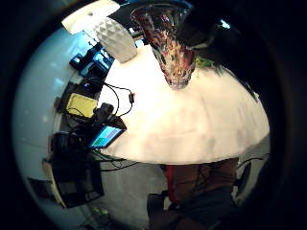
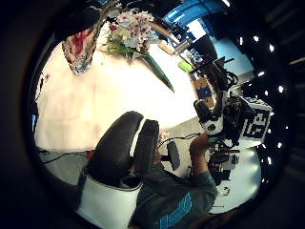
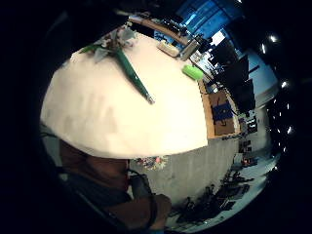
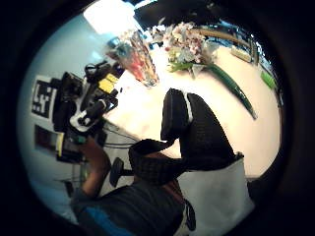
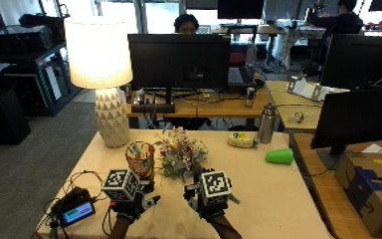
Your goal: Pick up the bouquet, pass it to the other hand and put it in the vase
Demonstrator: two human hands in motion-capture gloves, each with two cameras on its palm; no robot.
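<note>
Office behind, pale table (image 5: 270,194) lower frame. Bouquet (image 5: 178,154) lies mid-frame on table: pale pink-white blooms, long green wrapped stem. Vase (image 5: 140,158), red-patterned glass, upright just left of it. Your left hand (image 5: 131,201) and right hand (image 5: 207,199) hover below, fingers relaxed, holding nothing.

A lit lamp (image 5: 99,74) and green cup (image 5: 280,156) stand apart.

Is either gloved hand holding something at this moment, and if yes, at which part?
Nothing is held. The bouquet of pale flowers with green wrapped stems lies on the table; both hands hover above, left hand and right hand.
</note>
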